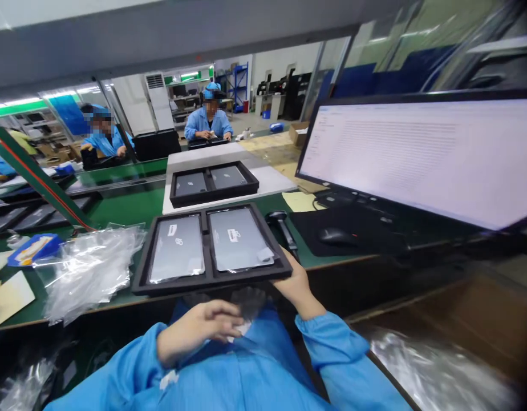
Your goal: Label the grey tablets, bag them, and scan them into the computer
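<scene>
My right hand (295, 283) grips the front right corner of a black foam tray (210, 279) at the bench's front edge. Two grey tablets (177, 251) lie side by side in its compartments, with clear film and small white labels on them. My left hand (203, 328) hovers in front of the tray, over my lap, its fingers loosely stretched and slightly blurred. A small white piece (243, 329) shows by those fingertips; whether they touch it I cannot tell. Clear plastic (248, 299) shows below the tray's front edge.
Behind stands a second black tray (214, 196) with two tablets, on a white board (175, 165). Clear plastic bags (94, 262) are piled left. A barcode scanner (283, 228), mouse (336, 236) and monitor (417, 154) stand right. Co-workers (209, 121) sit across the bench.
</scene>
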A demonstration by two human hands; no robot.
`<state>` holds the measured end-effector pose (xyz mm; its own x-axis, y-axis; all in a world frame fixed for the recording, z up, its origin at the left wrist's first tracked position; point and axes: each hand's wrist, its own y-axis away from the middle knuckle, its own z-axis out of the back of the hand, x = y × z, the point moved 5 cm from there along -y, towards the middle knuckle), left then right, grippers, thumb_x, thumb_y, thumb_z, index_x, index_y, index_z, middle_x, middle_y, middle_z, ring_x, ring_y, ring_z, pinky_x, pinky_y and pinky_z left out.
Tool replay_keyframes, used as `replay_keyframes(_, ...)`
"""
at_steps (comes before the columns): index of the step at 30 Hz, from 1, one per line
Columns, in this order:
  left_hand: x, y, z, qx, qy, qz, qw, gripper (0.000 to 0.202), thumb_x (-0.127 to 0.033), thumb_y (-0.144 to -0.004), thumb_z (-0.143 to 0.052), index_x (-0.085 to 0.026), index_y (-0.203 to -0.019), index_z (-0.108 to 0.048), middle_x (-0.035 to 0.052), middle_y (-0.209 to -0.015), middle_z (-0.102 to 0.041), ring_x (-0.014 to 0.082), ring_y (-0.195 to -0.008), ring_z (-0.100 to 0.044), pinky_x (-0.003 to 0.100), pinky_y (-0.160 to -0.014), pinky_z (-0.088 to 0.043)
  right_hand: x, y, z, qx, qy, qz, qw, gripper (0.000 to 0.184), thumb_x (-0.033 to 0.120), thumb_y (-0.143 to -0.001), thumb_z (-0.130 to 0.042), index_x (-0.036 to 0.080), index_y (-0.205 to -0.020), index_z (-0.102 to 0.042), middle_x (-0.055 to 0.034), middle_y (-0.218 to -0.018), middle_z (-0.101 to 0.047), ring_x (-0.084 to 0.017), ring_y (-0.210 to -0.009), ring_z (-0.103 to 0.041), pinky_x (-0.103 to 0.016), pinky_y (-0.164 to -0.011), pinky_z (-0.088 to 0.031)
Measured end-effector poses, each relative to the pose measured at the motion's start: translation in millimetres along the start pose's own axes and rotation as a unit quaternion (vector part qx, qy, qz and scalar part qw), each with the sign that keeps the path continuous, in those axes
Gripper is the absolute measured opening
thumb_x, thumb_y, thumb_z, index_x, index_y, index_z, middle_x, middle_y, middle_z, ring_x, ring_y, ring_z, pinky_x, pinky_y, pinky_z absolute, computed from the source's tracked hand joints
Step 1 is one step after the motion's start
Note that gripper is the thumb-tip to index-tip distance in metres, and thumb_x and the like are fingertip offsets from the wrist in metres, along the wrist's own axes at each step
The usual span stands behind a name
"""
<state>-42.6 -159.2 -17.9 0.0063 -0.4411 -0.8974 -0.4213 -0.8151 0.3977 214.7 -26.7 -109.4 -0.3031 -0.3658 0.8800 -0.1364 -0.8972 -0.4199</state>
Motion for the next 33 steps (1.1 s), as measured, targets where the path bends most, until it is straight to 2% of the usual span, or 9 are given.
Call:
replay_keyframes(2, -15.0, 21.0, 20.6, -0.041, -0.176, -0.131, 0.975, 0.032, -0.045, -0.087, -0.078, -0.018, -0.103, -0.078, 0.0161, -0.121, -0.075, 0.0317, -0.122, -0.07, 0.044, -0.111, -0.054, 4.0, -0.4, 3.2, 0.017, -0.015, -0.003, 1.0, 0.087, 0.047, -0.068, -0.086, 0.022, -0.148, -0.06, -0.014, -0.143, -0.069, -0.038, -0.13, -0.066, -0.058, -0.115, -0.05)
replay_keyframes(4, -34.3, 43.6, 65.0, -0.242, -0.279, -0.267, 0.89, 0.038, -0.049, -0.091, -0.072, -0.02, -0.115, -0.076, 0.0153, -0.134, -0.07, 0.0319, -0.135, -0.062, 0.047, -0.122, -0.044, 5.6, -1.4, 6.5, 0.051, -0.022, -0.007, 0.998, 0.094, 0.049, -0.064, -0.089, 0.022, -0.149, -0.059, -0.0146, -0.148, -0.065, -0.039, -0.135, -0.062, -0.059, -0.118, -0.047)
replay_keyframes(6, -39.5, 61.2, 112.4, -0.423, -0.335, -0.295, 0.789, 0.053, -0.051, -0.087, -0.074, -0.019, -0.129, -0.07, 0.0166, -0.15, -0.059, 0.0346, -0.146, -0.051, 0.052, -0.128, -0.035, 2.6, -2.5, 9.7, 0.086, -0.015, -0.022, 0.996, 0.106, 0.05, -0.06, -0.092, 0.021, -0.154, -0.054, -0.0156, -0.154, -0.06, -0.041, -0.14, -0.058, -0.06, -0.12, -0.044)
replay_keyframes(8, -33.0, 63.1, 149.8, -0.473, -0.378, -0.246, 0.757, 0.07, -0.051, -0.078, -0.08, -0.018, -0.137, -0.064, 0.0188, -0.163, -0.044, 0.0381, -0.154, -0.039, 0.055, -0.131, -0.029, -3.3, -4.5, 12.9, 0.108, 0.006, -0.039, 0.993, 0.117, 0.05, -0.056, -0.096, 0.022, -0.159, -0.048, -0.0161, -0.157, -0.056, -0.042, -0.143, -0.055, -0.061, -0.121, -0.042)
replay_keyframes(12, -17.0, 54.9, 184.1, -0.44, -0.381, -0.174, 0.794, 0.099, -0.047, -0.065, -0.089, -0.015, -0.151, -0.052, 0.0229, -0.172, -0.025, 0.0382, -0.162, -0.02, 0.053, -0.133, -0.022, -8.1, -15.2, 16.6, 0.134, 0.058, -0.031, 0.989, 0.111, 0.047, -0.056, -0.096, 0.024, -0.156, -0.053, -0.0149, -0.158, -0.056, -0.044, -0.146, -0.052, -0.06, -0.12, -0.044)
replay_keyframes(18, -10.4, 45.0, 169.2, -0.421, -0.351, -0.184, 0.816, 0.094, -0.033, -0.063, -0.09, -0.02, -0.149, -0.054, 0.0191, -0.172, -0.026, 0.0334, -0.162, -0.023, 0.047, -0.133, -0.021, -4.9, -35.9, 23.6, 0.126, 0.152, -0.043, 0.979, 0.073, 0.048, -0.07, -0.079, 0.02, -0.137, -0.07, -0.0123, -0.112, -0.081, -0.04, -0.11, -0.075, -0.049, -0.091, -0.061)
replay_keyframes(22, -8.2, 40.2, 172.9, -0.441, -0.301, -0.185, 0.825, 0.103, -0.028, -0.056, -0.093, -0.021, -0.151, -0.052, 0.0203, -0.172, -0.026, 0.0329, -0.161, -0.026, 0.044, -0.133, -0.022, -7.2, -35.2, 24.4, 0.101, 0.179, -0.051, 0.977, 0.072, 0.051, -0.068, -0.077, 0.02, -0.133, -0.072, -0.0106, -0.102, -0.082, -0.039, -0.1, -0.077, -0.044, -0.08, -0.061)
replay_keyframes(27, -16.4, 30.9, 181.0, -0.444, -0.312, -0.198, 0.816, 0.086, -0.027, -0.057, -0.092, -0.02, -0.138, -0.064, 0.0197, -0.167, -0.037, 0.033, -0.158, -0.034, 0.043, -0.132, -0.026, -14.9, -33.8, 26.6, 0.085, 0.221, -0.071, 0.969, 0.069, 0.058, -0.067, -0.076, 0.021, -0.125, -0.076, -0.0098, -0.09, -0.082, -0.039, -0.085, -0.077, -0.042, -0.067, -0.059)
replay_keyframes(33, -19.8, 31.8, 175.8, -0.414, -0.31, -0.162, 0.84, 0.092, -0.022, -0.054, -0.095, -0.018, -0.141, -0.064, 0.022, -0.169, -0.031, 0.0361, -0.157, -0.033, 0.046, -0.131, -0.027, -25.6, -34.8, 36.6, 0.071, 0.247, -0.008, 0.966, 0.073, 0.07, -0.068, -0.073, 0.024, -0.126, -0.072, -0.0055, -0.083, -0.08, -0.033, -0.067, -0.074, -0.041, -0.06, -0.058)
